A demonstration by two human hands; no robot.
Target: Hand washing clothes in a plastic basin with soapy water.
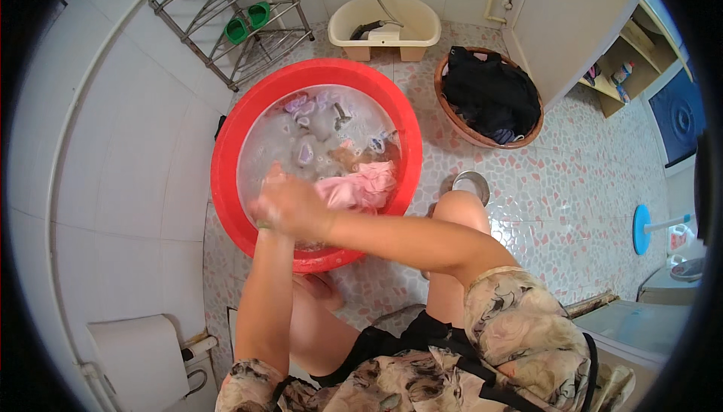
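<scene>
Both my hands are together over the near left part of a large red tub (410, 133). My right hand (301, 207) lies across my left hand (269, 190) near its wrist, and motion smears the fingers of both. Whether either holds anything cannot be made out. Close beside my right hand, a pink cloth (361, 184) sits partly out of the cloudy, sudsy water (263, 141). Farther back in the water, lilac and dark pieces of cloth (305, 152) show through the surface.
A brown basin (452, 114) heaped with black clothes (489, 92) stands right of the tub. Behind are a cream baby bath (343, 24) with a shower hose and a metal rack (218, 16) holding green cups (237, 31). A metal bowl (482, 182) is by my right knee.
</scene>
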